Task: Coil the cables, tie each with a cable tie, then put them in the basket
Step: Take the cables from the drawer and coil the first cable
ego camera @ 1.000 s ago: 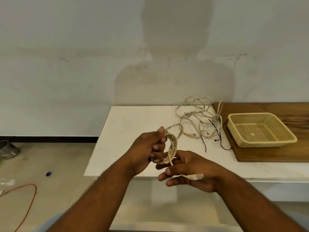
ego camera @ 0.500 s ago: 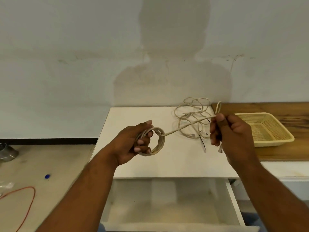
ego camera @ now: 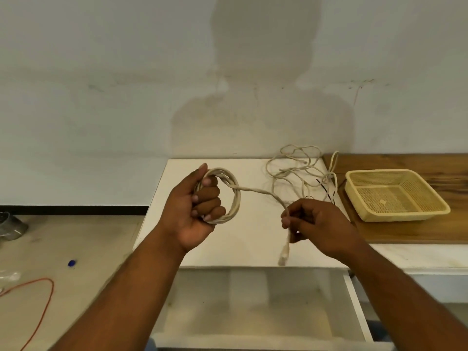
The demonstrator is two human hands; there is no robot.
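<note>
Coil (ego camera: 236,201) is clasped in the left grip (ego camera: 193,211); its tail (ego camera: 263,192) is pinched in the right grip (ego camera: 321,224). Loops may be sprung if that clasp is eased before tying.

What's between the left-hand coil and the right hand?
Head view: one free strand of the beige cable spans from the coil to the right hand, above bare white tabletop.

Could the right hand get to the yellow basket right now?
Probably yes. The basket sits just beyond the right hand with nothing blocking the way, though that hand is busy pinching the cable end.
</note>
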